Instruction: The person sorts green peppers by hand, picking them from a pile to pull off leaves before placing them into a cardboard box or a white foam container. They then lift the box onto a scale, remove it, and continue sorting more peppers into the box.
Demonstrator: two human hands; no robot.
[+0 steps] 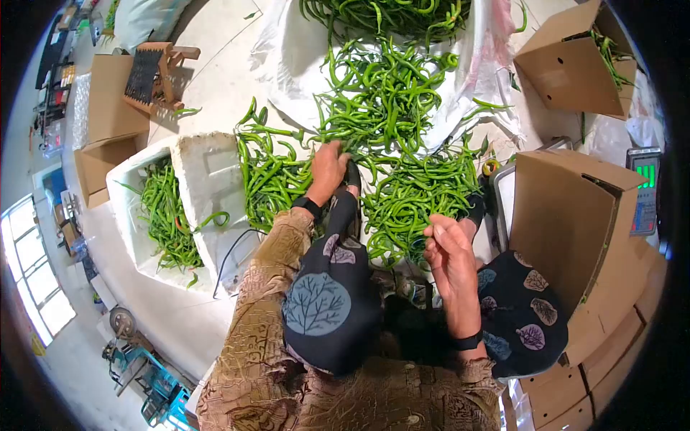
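Note:
Green peppers (388, 93) spill from a large white sack (291, 68) onto the floor in front of me. At the near edge of the pile, between two heaps, my left hand (328, 171) reaches down among the peppers with its fingers pointing forward; what its fingertips hold, if anything, is hidden. My right hand (451, 258) is raised over the near side of the right heap (413, 205), palm turned up and fingers curled, thumb near the index finger. Nothing shows clearly between those fingers.
A foam box (208, 154) with peppers lies at left, near a small wooden stool (159, 75) and an open carton (111, 108). On the right are a large carton (560, 230), a tilted carton (582, 61) with peppers, and a scale display (643, 183). My knees flank the near heap.

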